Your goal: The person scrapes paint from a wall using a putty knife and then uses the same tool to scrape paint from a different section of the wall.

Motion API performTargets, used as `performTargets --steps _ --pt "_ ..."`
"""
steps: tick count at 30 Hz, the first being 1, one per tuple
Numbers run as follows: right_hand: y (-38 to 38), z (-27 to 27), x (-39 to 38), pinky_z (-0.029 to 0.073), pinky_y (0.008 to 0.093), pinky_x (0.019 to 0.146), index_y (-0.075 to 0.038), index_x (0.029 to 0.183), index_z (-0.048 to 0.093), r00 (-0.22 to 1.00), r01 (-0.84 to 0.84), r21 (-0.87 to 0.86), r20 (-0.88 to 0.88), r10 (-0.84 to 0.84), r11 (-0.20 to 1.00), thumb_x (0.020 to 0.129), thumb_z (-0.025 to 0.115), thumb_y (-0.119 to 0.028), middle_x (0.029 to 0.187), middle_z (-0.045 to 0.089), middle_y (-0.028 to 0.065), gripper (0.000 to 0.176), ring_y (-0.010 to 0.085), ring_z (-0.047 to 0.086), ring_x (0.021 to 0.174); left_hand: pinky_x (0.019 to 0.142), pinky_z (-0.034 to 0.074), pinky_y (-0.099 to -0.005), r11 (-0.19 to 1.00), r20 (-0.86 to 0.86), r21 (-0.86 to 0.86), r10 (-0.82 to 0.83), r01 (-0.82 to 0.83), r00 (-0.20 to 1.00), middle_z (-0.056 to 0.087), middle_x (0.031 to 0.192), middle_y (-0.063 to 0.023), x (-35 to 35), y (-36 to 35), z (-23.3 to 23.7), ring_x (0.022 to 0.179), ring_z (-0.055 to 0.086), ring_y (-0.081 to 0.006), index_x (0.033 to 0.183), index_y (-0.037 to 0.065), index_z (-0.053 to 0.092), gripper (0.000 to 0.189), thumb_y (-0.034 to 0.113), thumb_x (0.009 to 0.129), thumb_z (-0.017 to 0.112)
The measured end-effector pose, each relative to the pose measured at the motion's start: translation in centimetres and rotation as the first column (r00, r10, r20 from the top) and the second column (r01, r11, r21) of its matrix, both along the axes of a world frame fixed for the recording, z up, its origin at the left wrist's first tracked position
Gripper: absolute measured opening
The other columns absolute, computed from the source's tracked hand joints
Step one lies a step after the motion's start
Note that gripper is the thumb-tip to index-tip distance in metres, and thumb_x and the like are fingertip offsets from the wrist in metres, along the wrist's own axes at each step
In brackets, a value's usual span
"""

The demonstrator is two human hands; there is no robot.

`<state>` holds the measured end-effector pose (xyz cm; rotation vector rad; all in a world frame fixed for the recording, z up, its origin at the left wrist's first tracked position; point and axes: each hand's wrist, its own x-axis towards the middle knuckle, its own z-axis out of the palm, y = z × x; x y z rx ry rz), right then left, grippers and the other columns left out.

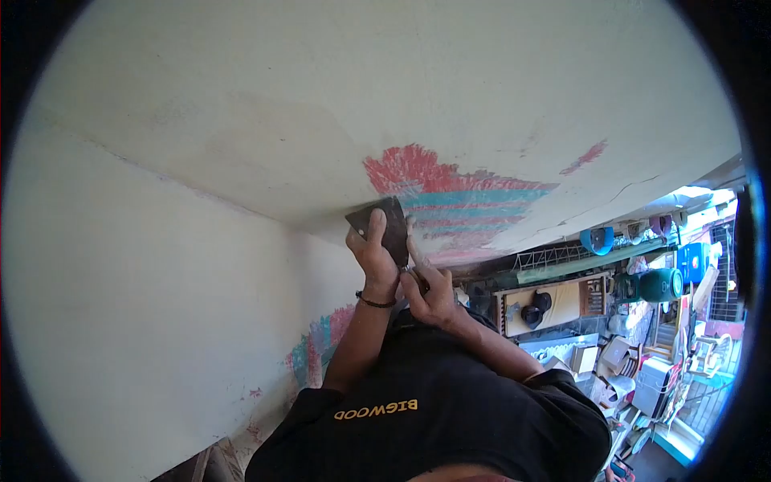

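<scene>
My right hand (434,299) is closed round the handle of a dark scraper (393,234), its index finger stretched towards the blade. My left hand (374,259) grips the blade itself, thumb flat along its face (the other fingers are mostly hidden from me). The scraper is at the lower left edge of the red and teal paint patch (490,201) on the pale wall (265,161); whether its edge touches the surface, I cannot tell.
</scene>
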<state>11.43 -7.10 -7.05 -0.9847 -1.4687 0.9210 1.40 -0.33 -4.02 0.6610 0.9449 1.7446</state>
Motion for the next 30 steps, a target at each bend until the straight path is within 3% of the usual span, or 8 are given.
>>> performTargets --steps 4,11,14,17,22,25,28,30 --pt "0.6 3.0 -0.7 0.042 0.0287 0.056 0.008 0.145 0.038 0.998 -0.035 0.049 -0.056 0.037 0.998 0.091 0.053 0.0 0.061 0.052 0.0059 0.057 0.012 0.051 0.056 0.067 0.057 -0.0338 0.99 -0.042 0.071 -0.122 0.125 0.992 0.065 0.093 -0.011 -0.6 0.5 5.0 0.075 0.066 -0.0209 0.107 -0.002 0.058 0.026 0.02 0.095 0.061" --pt "0.5 2.7 0.1 0.044 0.028 0.057 0.008 0.142 0.044 1.0 -0.013 0.065 0.021 0.012 0.998 0.088 0.057 0.0 0.058 0.049 0.0061 0.056 0.0119 0.049 0.053 0.067 0.057 -0.0331 0.995 -0.09 0.057 0.089 -0.084 0.992 0.064 0.091 -0.0105 -0.2 1.2 1.9 0.075 0.065 -0.0203 0.106 -0.003 0.058 0.027 0.022 0.096 0.06" --pt "2.3 8.0 0.1 0.044 0.0285 0.056 0.006 0.143 0.043 0.998 -0.032 0.128 -0.042 0.038 0.991 0.088 0.055 0.001 0.056 0.046 0.0069 0.056 0.0116 0.048 0.052 0.064 0.055 -0.0309 0.992 -0.083 0.125 -0.002 0.013 0.997 0.064 0.085 -0.0094 0.1 1.5 9.3 0.073 0.065 -0.0201 0.102 -0.002 0.06 0.031 0.029 0.097 0.059" --pt "2.7 8.8 0.5 0.037 0.0256 0.049 0.008 0.147 0.035 0.995 -0.091 0.163 -0.013 0.095 0.982 0.089 0.053 0.0 0.054 0.045 0.0023 0.061 0.0073 0.043 0.048 0.065 0.055 -0.0317 0.992 -0.011 0.116 -0.04 0.041 0.999 0.065 0.084 -0.0097 0.1 1.5 9.8 0.073 0.066 -0.0195 0.1 -0.002 0.061 0.03 0.028 0.097 0.06" --pt "0.1 3.4 2.8 0.046 0.0286 0.055 0.002 0.144 0.043 0.98 -0.051 -0.077 0.19 0.064 0.996 0.089 0.059 -0.004 0.061 0.058 0.0089 0.057 0.0145 0.056 0.051 0.07 0.055 -0.0321 0.976 0.209 0.048 -0.218 0.213 0.953 0.066 0.09 -0.0077 -1.3 0.5 -3.3 0.08 0.067 -0.0163 0.102 -0.002 0.061 0.027 0.024 0.095 0.065" --pt "-2.4 -4.1 5.6 0.052 0.0318 0.064 0.002 0.125 0.06 0.927 0.091 -0.092 0.371 -0.05 0.992 0.088 0.065 -0.007 0.074 0.067 0.0149 0.039 0.0237 0.066 0.062 0.069 0.053 -0.0306 0.874 -0.077 -0.411 -0.317 0.26 0.945 0.063 0.089 -0.0048 -2.9 -2.0 -12.6 0.072 0.062 -0.0158 0.106 0.001 0.061 0.031 0.029 0.094 0.066" --pt "-3.7 -5.7 8.2 0.055 0.0368 0.069 0.002 0.101 0.07 0.872 0.242 -0.031 0.445 -0.203 0.97 0.084 0.069 -0.005 0.084 0.07 0.0188 0.019 0.0319 0.07 0.073 0.067 0.052 -0.0292 0.803 -0.232 -0.58 -0.323 0.137 0.917 0.061 0.086 -0.0038 -3.5 -3.8 -15.3 0.07 0.059 -0.0133 0.107 0.002 0.061 0.029 0.023 0.091 0.072" --pt "-4.2 -4.4 8.8 0.057 0.0356 0.07 0.002 0.089 0.072 0.856 0.29 -0.021 0.453 -0.25 0.957 0.08 0.073 -0.003 0.089 0.072 0.0186 0.011 0.0312 0.072 0.079 0.065 0.051 -0.029 0.877 -0.319 -0.463 -0.299 0.127 0.899 0.062 0.085 -0.0044 -4.1 -4.1 -14.9 0.07 0.058 -0.0116 0.106 0.001 0.062 0.024 0.016 0.089 0.072"
